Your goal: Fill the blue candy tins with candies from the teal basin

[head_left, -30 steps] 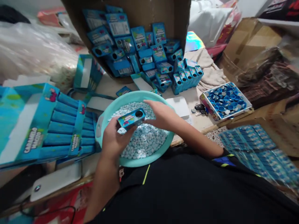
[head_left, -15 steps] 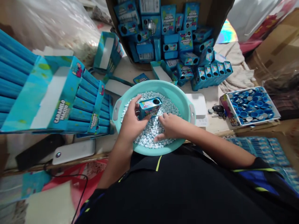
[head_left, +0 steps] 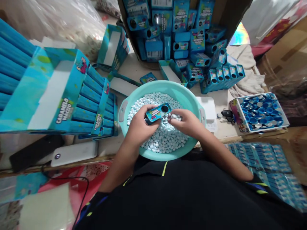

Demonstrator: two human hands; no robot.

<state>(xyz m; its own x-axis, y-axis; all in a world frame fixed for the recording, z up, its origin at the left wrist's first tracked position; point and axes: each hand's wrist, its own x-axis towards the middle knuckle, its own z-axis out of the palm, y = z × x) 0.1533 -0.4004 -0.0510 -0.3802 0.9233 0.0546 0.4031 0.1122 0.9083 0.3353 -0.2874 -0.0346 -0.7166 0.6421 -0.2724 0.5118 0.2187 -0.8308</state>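
Over the person's lap, head view: a teal basin (head_left: 187, 95) sits at the near edge of the surface (head_left: 136, 68), heaped w/ small white-blue candies (head_left: 165, 140). The left hand (head_left: 138, 126) has its grip closed round a small box (head_left: 158, 112), held flat just above the candies. A round hole in the box's top face points up, at the end nearest the right hand (head_left: 189, 123). That hand's grip is narrow, fingertips bunched right at the box's end, down on the heap. Whether any candies are pinched btw them, can't tell.

Progress, as I'd judge it: plenty done, plenty left. Behind the basin a cardboard carton (head_left: 225, 9) lies on its side w/ a pile of boxes (head_left: 182, 32) spilling out. A row of boxes (head_left: 224, 75) stands just right of it, holes showing, so no caps on those. The tray (head_left: 236, 116) to the right is full of blue caps (head_left: 260, 110), w/ keys (head_left: 225, 113) btw it and the basin. Left side has a display carton (head_left: 59, 95) packed w/ blue packs. The basin looks near full, so lots of candies remain.
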